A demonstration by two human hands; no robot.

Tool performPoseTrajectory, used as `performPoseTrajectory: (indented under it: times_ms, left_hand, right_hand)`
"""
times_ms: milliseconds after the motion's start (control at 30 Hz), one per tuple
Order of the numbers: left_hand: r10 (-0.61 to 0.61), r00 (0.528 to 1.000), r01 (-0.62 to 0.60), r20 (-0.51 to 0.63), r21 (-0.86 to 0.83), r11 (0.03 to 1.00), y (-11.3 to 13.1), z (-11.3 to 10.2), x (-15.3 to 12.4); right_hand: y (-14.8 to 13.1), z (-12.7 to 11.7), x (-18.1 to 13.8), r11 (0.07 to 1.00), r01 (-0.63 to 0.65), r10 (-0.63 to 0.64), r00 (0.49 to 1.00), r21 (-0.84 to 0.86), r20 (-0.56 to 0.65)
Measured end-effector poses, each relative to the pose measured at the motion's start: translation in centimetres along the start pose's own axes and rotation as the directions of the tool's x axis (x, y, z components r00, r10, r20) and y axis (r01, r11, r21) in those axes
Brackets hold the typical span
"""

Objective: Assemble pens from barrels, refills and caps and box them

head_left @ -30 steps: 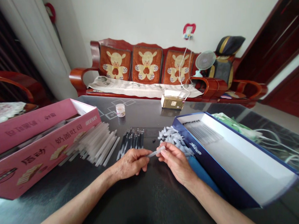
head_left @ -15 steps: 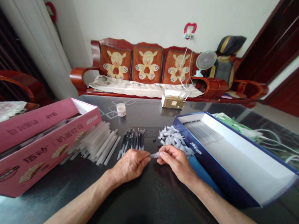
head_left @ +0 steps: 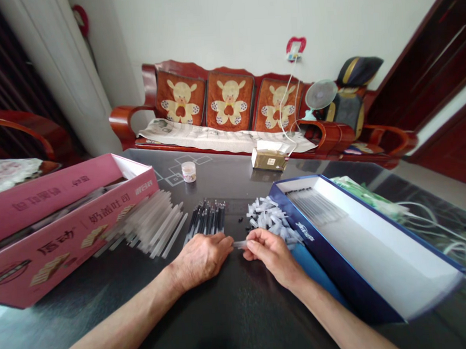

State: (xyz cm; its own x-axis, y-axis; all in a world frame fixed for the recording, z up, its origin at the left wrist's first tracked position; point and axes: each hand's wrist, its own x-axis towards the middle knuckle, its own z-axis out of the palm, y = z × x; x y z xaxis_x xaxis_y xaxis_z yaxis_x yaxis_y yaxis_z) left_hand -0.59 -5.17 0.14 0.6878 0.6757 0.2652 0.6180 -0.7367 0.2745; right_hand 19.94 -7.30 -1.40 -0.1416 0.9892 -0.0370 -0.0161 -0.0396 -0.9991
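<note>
A short translucent plastic piece is pinched between the thumb and fingers of my right hand. Its far end reaches the fingertips of my left hand, whose fingers are curled closed; whatever lies inside them is hidden. Just beyond my left hand is a row of pen refills with dark ink and pale tips. A heap of short, whitish translucent plastic pieces lies beyond my right hand. To the left, a pile of long frosted plastic tubes leans by the pink box.
At left stands the pink carton, at right an open blue box with a row of slim clear sticks inside. A small jar and a tissue box are farther back on the dark table. White cables trail at right.
My left fingers have rolled over and down a little, their thumb now less visible. My right hand has shifted slightly left, still pinching the plastic piece.
</note>
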Motion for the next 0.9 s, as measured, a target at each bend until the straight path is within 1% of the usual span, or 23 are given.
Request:
performPoseTrajectory:
  times_ms: [67,100,133,167,200,233,267,333,367,400,467,500,533,567,600,667,733,767,833,900]
  left_hand:
    - [0.046,0.999,-0.048,0.025,0.064,0.997,-0.2,-0.1,0.1]
    - [0.071,0.997,-0.073,0.026,0.096,0.993,-0.3,-0.2,0.1]
    - [0.094,0.995,-0.095,0.016,0.128,0.987,-0.4,-0.2,0.1]
    - [0.120,0.993,-0.118,-0.002,0.160,0.980,-0.5,-0.1,0.1]
    - [0.141,0.990,-0.134,-0.025,0.186,0.973,-0.6,0.0,0.1]
    - [0.159,0.986,-0.145,-0.053,0.210,0.967,-0.7,0.1,0.0]
    - [0.177,0.981,-0.154,-0.085,0.224,0.962,-0.8,0.1,0.0]
    - [0.215,0.959,-0.171,-0.186,0.229,0.958,-0.9,0.2,0.0]
    - [0.223,0.942,-0.168,-0.251,0.225,0.960,-1.0,0.1,0.0]
    - [0.221,0.920,-0.155,-0.323,0.218,0.963,-1.0,0.0,0.0]
    - [0.190,0.871,-0.109,-0.453,0.199,0.974,-1.1,-0.4,0.0]
    - [0.170,0.850,-0.087,-0.498,0.187,0.979,-1.2,-0.5,0.0]
    - [0.153,0.835,-0.069,-0.529,0.176,0.982,-1.2,-0.6,0.0]
    - [0.141,0.826,-0.057,-0.545,0.168,0.984,-1.4,-0.6,0.0]
    - [0.132,0.824,-0.051,-0.551,0.160,0.986,-1.5,-0.6,0.0]
    - [0.120,0.821,-0.043,-0.559,0.149,0.988,-1.9,-0.3,0.1]
    - [0.107,0.811,-0.028,-0.575,0.145,0.989,-2.2,-0.1,0.1]
    - [0.100,0.806,-0.019,-0.583,0.144,0.989,-2.4,0.1,0.1]
    - [0.077,0.788,0.012,-0.611,0.140,0.990,-2.8,0.1,0.1]
    - [0.017,0.758,0.078,-0.652,0.117,0.990,-3.1,0.0,0.1]
  right_hand:
    - [-0.5,-0.2,-0.1,0.976,0.082,-0.077,0.997,-0.204,0.030]
    - [-0.9,-0.2,-0.2,0.930,0.150,-0.141,0.989,-0.336,0.052]
    - [-1.3,-0.2,-0.4,0.855,0.228,-0.215,0.973,-0.466,0.081]
    - [-1.7,0.0,-0.6,0.761,0.302,-0.285,0.951,-0.574,0.121]
    - [-2.2,0.1,-0.8,0.665,0.365,-0.343,0.924,-0.651,0.168]
    - [-2.7,0.3,-1.0,0.583,0.417,-0.387,0.897,-0.697,0.213]
    - [-3.2,0.5,-1.2,0.521,0.454,-0.418,0.874,-0.723,0.247]
    - [-4.4,0.5,-1.5,0.435,0.484,-0.468,0.842,-0.760,0.269]
    - [-5.0,0.0,-1.5,0.395,0.481,-0.495,0.829,-0.783,0.259]
    - [-5.7,-0.8,-1.5,0.357,0.462,-0.529,0.816,-0.812,0.232]
    - [-6.9,-3.6,-1.0,0.294,0.368,-0.605,0.786,-0.882,0.127]
    - [-7.4,-5.6,-0.6,0.282,0.300,-0.641,0.765,-0.911,0.053]
    - [-7.8,-7.9,-0.2,0.281,0.217,-0.655,0.756,-0.935,-0.021]
    - [-8.0,-10.2,0.3,0.276,0.135,-0.665,0.742,-0.951,-0.088]
    - [-8.0,-12.5,0.9,0.262,0.040,-0.657,0.739,-0.964,-0.148]
    - [-7.4,-16.2,1.9,0.191,-0.152,-0.586,0.775,-0.970,-0.236]
    - [-6.4,-18.5,2.6,0.108,-0.262,-0.467,0.838,-0.959,-0.282]
    - [-5.9,-18.9,2.9,0.080,-0.293,-0.405,0.864,-0.953,-0.300]
    - [-4.8,-19.0,3.3,0.051,-0.314,-0.306,0.899,-0.948,-0.314]
    - [-4.0,-18.6,3.5,0.047,-0.300,-0.258,0.918,-0.953,-0.301]
